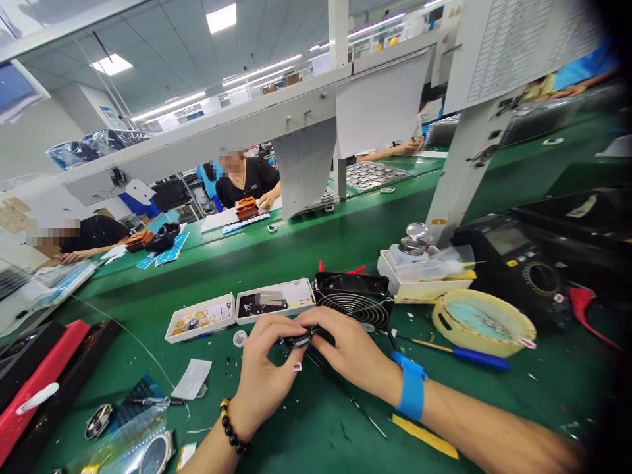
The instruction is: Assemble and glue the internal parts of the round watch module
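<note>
Both of my hands meet over the green bench around a small dark round part (298, 340). My left hand (266, 368), with a beaded bracelet at the wrist, pinches the part between thumb and fingers. From the other side my right hand (348, 349) grips it too, with a blue band (413, 388) round the wrist. A small white tag with a red mark (297, 366) shows at my left thumb. Thin tweezers (363, 411) lie on the bench below my right hand. The fingers hide much of the part.
Beyond my hands stand two white trays (200, 318) (275, 299) of small parts and a black fan (353, 299). Rightward are a yellow round dish (484, 322) and a blue-handled tool (478, 359). Watch-like parts (157, 454) lie lower left. Other people sit across the bench.
</note>
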### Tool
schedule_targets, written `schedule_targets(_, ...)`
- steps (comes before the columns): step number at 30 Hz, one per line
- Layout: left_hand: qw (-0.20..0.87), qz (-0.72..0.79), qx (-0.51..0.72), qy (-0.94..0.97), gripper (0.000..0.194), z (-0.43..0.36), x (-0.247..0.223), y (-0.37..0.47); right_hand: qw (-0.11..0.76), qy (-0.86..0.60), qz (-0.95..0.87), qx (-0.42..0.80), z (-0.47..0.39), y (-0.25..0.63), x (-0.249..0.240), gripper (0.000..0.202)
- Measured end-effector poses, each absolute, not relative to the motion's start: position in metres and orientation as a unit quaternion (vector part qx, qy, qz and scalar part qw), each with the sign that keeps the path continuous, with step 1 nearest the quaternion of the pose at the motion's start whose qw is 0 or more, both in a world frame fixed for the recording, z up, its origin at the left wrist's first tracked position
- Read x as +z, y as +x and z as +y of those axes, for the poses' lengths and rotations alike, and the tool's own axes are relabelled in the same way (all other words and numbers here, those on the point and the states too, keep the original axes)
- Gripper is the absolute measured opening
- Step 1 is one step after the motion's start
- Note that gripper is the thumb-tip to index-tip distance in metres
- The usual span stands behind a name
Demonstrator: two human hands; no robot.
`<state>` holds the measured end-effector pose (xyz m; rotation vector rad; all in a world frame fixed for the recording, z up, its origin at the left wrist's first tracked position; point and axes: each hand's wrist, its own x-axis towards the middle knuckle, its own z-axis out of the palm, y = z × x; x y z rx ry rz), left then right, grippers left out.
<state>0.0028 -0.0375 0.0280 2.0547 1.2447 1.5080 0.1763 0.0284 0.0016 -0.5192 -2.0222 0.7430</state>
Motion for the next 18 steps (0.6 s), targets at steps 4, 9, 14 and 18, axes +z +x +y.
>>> schedule_targets(4, 0.162, 0.431, 0.531, 0.711, 0.011, -0.0388, 0.0294, 0.005, 0.45, -0.209, -0.814, 0.303, 0.0276, 0.1766, 0.0013, 0.035)
schedule_targets(9, 0.172, 0.432, 0.545, 0.697, 0.009, -0.0394, 0.0292, 0.0058, 0.458, -0.206, -0.811, 0.3, 0.0273, 0.177, 0.0012, 0.034)
schedule_targets(14, 0.171, 0.43, 0.547, 0.698, 0.009, -0.0401, 0.0299, 0.0062, 0.466, -0.205, -0.81, 0.292, 0.028, 0.1762, 0.001, 0.036)
schedule_targets(18, 0.165, 0.431, 0.543, 0.702, 0.009, -0.0405, 0.0298, 0.0051, 0.471, -0.2, -0.81, 0.287, 0.0281, 0.176, 0.0012, 0.035)
